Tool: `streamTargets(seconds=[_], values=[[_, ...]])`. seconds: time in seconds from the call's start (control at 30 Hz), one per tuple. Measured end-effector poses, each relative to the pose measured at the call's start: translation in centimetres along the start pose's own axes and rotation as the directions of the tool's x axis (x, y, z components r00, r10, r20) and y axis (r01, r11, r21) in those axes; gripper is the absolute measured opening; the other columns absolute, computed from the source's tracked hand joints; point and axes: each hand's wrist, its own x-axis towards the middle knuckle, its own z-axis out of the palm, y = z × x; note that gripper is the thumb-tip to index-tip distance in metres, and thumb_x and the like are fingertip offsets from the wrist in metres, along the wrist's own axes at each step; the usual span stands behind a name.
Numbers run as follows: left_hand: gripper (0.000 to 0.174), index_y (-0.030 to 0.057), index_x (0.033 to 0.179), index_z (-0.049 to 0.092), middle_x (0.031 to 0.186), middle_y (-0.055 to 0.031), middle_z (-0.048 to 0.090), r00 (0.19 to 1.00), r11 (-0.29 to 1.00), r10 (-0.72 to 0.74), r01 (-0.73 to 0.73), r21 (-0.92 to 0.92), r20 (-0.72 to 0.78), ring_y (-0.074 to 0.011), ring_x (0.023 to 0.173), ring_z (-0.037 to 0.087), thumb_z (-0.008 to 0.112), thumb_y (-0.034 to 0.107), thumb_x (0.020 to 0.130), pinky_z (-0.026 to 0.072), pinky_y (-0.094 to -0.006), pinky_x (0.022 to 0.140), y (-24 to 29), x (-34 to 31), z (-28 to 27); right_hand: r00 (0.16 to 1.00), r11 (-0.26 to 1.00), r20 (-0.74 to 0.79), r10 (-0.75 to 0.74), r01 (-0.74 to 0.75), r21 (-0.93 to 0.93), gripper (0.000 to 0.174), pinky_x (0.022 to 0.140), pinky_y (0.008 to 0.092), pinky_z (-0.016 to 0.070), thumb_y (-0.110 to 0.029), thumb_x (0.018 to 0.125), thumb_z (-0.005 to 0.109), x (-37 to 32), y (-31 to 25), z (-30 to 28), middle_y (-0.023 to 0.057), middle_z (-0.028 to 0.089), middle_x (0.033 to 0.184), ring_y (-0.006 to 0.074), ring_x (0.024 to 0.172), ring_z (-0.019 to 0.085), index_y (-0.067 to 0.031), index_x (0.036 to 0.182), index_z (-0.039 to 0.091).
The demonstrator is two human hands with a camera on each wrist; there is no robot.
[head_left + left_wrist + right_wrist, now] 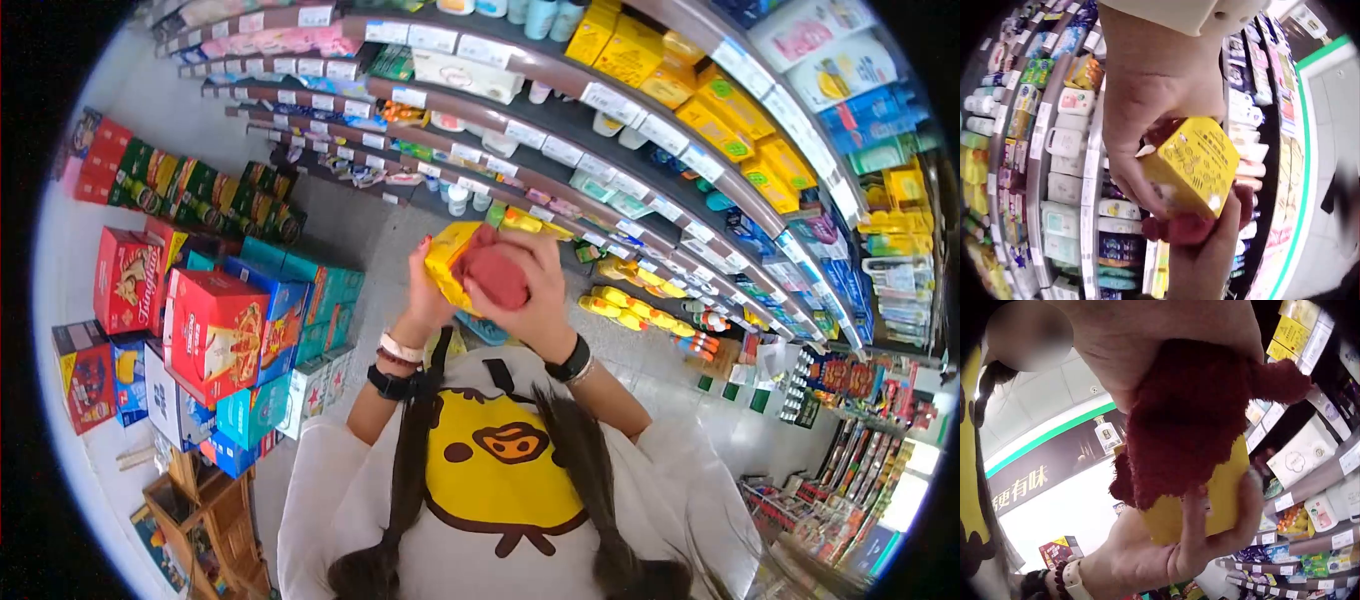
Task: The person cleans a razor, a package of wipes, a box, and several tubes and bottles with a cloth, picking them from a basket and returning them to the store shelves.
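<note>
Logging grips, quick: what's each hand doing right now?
Left hand: grip closed round the yellow cardboard box.
Right hand: closed on the red fuzzy cloth, pressed against the box.

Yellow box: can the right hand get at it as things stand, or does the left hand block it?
Likely yes. The right hand holds a red cloth against the yellow box. The left hand grips the box from the other side, leaving that face free.

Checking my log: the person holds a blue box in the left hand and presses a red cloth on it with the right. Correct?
No. The box is yellow, not blue, as the head view shows. The left hand does hold it, and the right hand presses a red cloth on it.
</note>
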Motion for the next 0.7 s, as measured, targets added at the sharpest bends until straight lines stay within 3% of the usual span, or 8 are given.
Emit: streamTargets(seconds=[0.1,0.2,0.3,0.47,0.57,0.7], values=[[0.064,-0.0002,0.129,0.044,0.129,-0.0153,0.052,1.0,0.992,-0.003,0.001,-0.129,-0.018,-0.0286,0.118,0.051,0.028,0.048,0.09,0.0361,-0.0405,0.103,-1.0,0.0,1.0,1.0,1.0,-0.03,-0.01,0.009,-0.025,0.044,0.08,0.0403,0.0432,-0.016,0.059,0.079,-1.2,0.4,-1.0,0.0095,0.056,0.105,0.0305,0.093,0.052,-0.0076,0.099,0.061],[0.064,-0.0007,0.128,0.044,0.128,-0.0157,0.052,1.0,0.992,-0.005,0.006,-0.129,0.013,-0.0287,0.117,0.052,0.029,0.048,0.09,0.0379,-0.0403,0.101,-1.1,0.1,1.3,1.0,1.0,0.018,0.01,-0.01,-0.008,0.044,0.08,0.04,0.0441,-0.016,0.057,0.079,-2.3,1.5,-2.4,0.0091,0.057,0.105,0.0306,0.092,0.053,-0.0074,0.097,0.062],[0.064,0.0,0.129,0.045,0.127,-0.0151,0.053,0.999,0.999,-0.036,0.037,0.039,-0.006,-0.0281,0.116,0.052,0.029,0.048,0.091,0.038,-0.04,0.101,-1.7,-0.2,1.8,0.993,0.998,0.101,0.056,-0.056,-0.004,0.043,0.081,0.04,0.0442,-0.014,0.058,0.079,-3.7,2.0,-3.7,0.0099,0.058,0.106,0.0308,0.092,0.053,-0.0066,0.096,0.062],[0.059,0.0004,0.128,0.045,0.126,-0.0123,0.055,0.995,0.997,0.047,-0.041,0.07,-0.084,-0.027,0.116,0.052,0.029,0.045,0.092,0.0367,-0.0399,0.102,-3.8,0.2,4.4,0.99,1.0,-0.141,0.011,-0.01,0.009,0.041,0.083,0.0407,0.0428,-0.013,0.059,0.078,-1.1,1.0,-5.1,0.0113,0.059,0.105,0.0311,0.095,0.054,-0.0066,0.096,0.061],[0.058,0.0005,0.128,0.045,0.125,-0.0138,0.055,0.994,0.999,0.041,-0.042,-0.008,-0.098,-0.0273,0.114,0.054,0.031,0.045,0.092,0.0383,-0.0401,0.1,-2.0,-0.6,6.5,0.997,0.999,-0.064,-0.048,0.05,0.017,0.04,0.084,0.0404,0.0426,-0.014,0.058,0.078,-1.1,0.8,-6.3,0.0112,0.06,0.105,0.0311,0.094,0.054,-0.0065,0.094,0.062],[0.053,0.0029,0.124,0.048,0.119,-0.0118,0.058,0.993,0.999,0.048,-0.049,-0.01,-0.106,-0.0235,0.107,0.058,0.037,0.044,0.092,0.0432,-0.0358,0.094,-0.9,-1.3,7.4,0.994,0.998,0.106,0.001,-0.008,0.062,0.039,0.083,0.0394,0.0435,-0.012,0.057,0.078,-2.4,1.2,-8.2,0.0107,0.06,0.104,0.0302,0.093,0.056,-0.0061,0.092,0.063]])
